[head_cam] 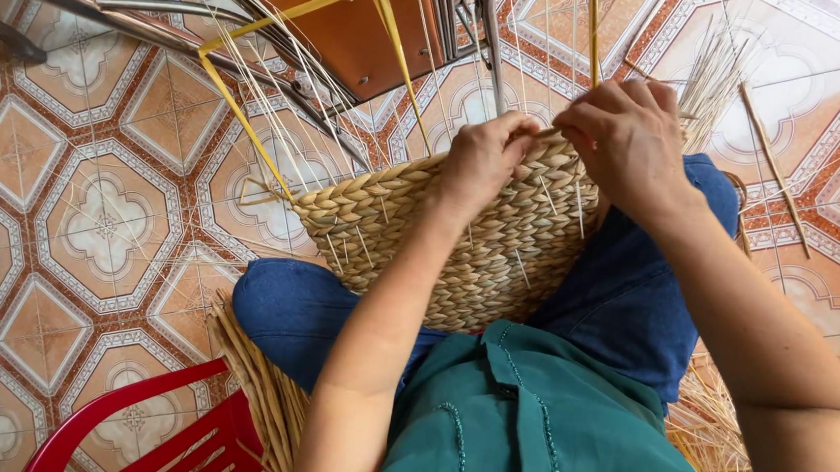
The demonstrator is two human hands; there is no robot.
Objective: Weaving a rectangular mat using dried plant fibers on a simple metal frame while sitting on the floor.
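Head view: a half-woven straw basket rests across the seated person's lap, braced steady by the knees. Left hand and right hand pinch strands closed at its top edge, keeping the braid tight.

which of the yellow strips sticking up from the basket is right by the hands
The upright yellow strip rising by the right hand, past the woven basket rim. The other yellow strips slant away at the basket's left corner, clear of the left hand.
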